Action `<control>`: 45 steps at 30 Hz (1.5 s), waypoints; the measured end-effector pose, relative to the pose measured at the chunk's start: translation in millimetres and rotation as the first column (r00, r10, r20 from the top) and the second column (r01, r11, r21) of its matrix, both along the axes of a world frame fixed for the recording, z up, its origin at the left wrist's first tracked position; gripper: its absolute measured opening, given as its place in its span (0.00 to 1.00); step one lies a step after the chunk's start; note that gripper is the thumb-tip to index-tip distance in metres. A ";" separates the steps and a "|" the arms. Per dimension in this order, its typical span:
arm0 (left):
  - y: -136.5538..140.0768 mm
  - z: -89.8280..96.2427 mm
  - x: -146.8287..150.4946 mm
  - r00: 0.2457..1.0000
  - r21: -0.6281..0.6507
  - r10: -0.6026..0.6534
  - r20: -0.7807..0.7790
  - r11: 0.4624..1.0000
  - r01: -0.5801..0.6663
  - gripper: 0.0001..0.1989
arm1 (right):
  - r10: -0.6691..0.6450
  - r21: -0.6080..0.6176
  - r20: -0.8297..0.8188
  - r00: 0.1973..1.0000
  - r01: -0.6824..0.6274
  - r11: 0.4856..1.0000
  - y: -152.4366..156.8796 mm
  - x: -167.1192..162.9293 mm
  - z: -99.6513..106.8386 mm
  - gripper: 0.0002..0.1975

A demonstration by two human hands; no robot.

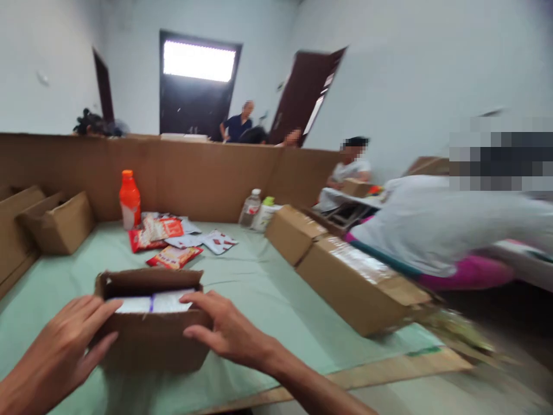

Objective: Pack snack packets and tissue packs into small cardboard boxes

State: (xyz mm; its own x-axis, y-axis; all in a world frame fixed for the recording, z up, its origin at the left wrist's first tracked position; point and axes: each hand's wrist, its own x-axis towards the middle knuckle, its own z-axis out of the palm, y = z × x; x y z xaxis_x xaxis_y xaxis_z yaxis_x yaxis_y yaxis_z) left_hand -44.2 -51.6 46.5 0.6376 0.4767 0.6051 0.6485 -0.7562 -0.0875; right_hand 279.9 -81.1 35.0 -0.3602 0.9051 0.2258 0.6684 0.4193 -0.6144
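A small open-topped cardboard box (151,340) stands on the green table cover in front of me. White packets (170,301) with a purple stripe between them lie inside it. My left hand (69,340) grips the box at its left end, fingers over the rim and thumb against the front side. At the right end, my right hand (228,325) holds it the same way, its fingertips reaching in over the packets. The lower part of the box's contents is hidden by its front wall.
Behind the box lie several snack packets (175,257) beside an orange bottle (129,202). A clear bottle (250,208) and a white container (265,216) stand farther right. Cardboard boxes (337,276) line the right edge; another box (64,225) is at left. A person in white (432,225) leans nearby.
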 end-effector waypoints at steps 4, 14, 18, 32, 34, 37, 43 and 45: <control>-14.9 17.7 11.9 1.000 -0.081 0.001 -0.004 0.997 -0.001 0.12 | 0.006 0.076 -0.059 0.998 -0.001 0.997 -4.7 5.6 -9.5 0.19; -23.2 -0.8 -2.4 0.966 -0.131 0.128 0.224 0.986 -0.100 0.17 | 0.058 0.500 -0.100 0.993 0.000 0.866 -10.4 10.7 2.3 0.12; -20.4 -8.3 -2.7 0.950 -0.187 0.154 0.271 0.977 -0.105 0.18 | -0.052 0.527 -0.167 0.985 0.133 0.839 -6.2 16.6 12.9 0.11; -18.2 -23.6 11.4 0.878 -0.312 0.209 0.431 0.947 -0.072 0.19 | -0.174 0.044 -0.238 0.956 0.189 0.981 72.8 8.8 15.3 0.15; -16.8 -21.2 8.7 0.894 -0.306 0.169 0.415 0.951 -0.037 0.18 | -0.197 -0.009 -0.290 0.936 0.203 0.979 82.1 7.6 9.9 0.17; -11.2 -17.5 2.8 0.908 -0.347 0.117 0.401 0.937 0.032 0.19 | -0.213 -0.075 -0.354 0.911 0.199 0.977 90.9 7.2 3.7 0.18; 3.1 -17.2 1.4 0.893 -0.352 0.072 0.443 0.931 0.099 0.15 | -0.230 -0.115 -0.378 0.897 0.201 0.973 98.4 8.3 -3.1 0.18; 3.9 -19.3 2.5 0.896 -0.355 0.025 0.444 0.923 0.150 0.15 | -0.227 -0.122 -0.374 0.899 0.195 0.973 100.6 8.4 -5.1 0.18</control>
State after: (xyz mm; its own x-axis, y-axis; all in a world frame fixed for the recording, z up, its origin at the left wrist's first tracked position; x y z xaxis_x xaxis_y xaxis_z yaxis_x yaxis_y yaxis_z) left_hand -41.8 -47.7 27.3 0.3894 0.6886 0.6117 0.5037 -0.7152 0.4845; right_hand 288.3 19.6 29.9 -0.0587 0.9710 0.2318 0.4418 0.2335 -0.8662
